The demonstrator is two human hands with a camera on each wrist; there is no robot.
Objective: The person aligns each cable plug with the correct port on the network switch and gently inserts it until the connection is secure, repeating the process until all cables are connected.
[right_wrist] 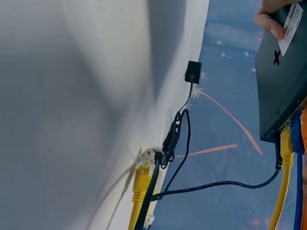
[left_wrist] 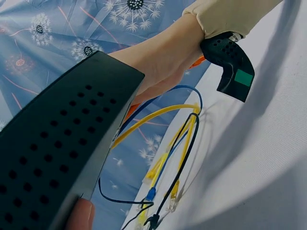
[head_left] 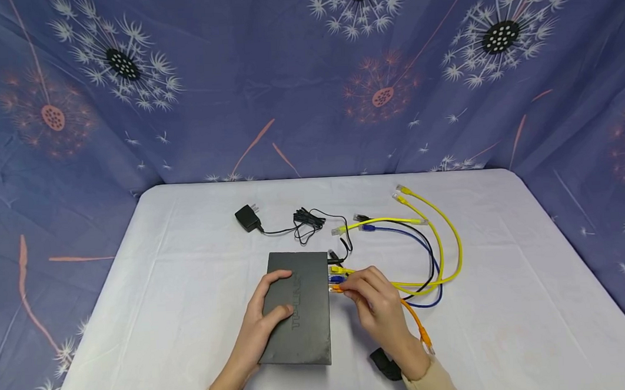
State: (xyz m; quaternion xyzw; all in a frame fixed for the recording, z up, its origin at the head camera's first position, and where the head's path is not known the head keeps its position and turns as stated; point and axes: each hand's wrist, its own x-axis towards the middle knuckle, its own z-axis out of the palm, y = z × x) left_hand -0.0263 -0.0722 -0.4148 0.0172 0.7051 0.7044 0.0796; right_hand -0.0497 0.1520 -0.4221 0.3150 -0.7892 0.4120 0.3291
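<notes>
A dark grey network switch (head_left: 313, 336) is held above the white table by my left hand (head_left: 255, 324), which grips its left side with the thumb on top. In the right wrist view, other left fingers (right_wrist: 268, 24) lie against its labelled underside. My right hand (head_left: 379, 309) pinches the orange network cable (head_left: 415, 318) near its plug, at the switch's right edge. Whether that plug is fully seated cannot be told. A yellow plug (right_wrist: 286, 146) and a blue plug (right_wrist: 296, 136) sit in ports beside it, along with the black power lead (right_wrist: 278, 155).
A black power adapter (head_left: 248, 218) with a bundled cord (head_left: 307, 219) lies behind the switch. Loose yellow (head_left: 456, 234), blue (head_left: 399, 230) and black cable ends spread over the table's back right. A patterned curtain (head_left: 285, 78) hangs behind. Black wrist mounts (head_left: 386, 365) are near both forearms.
</notes>
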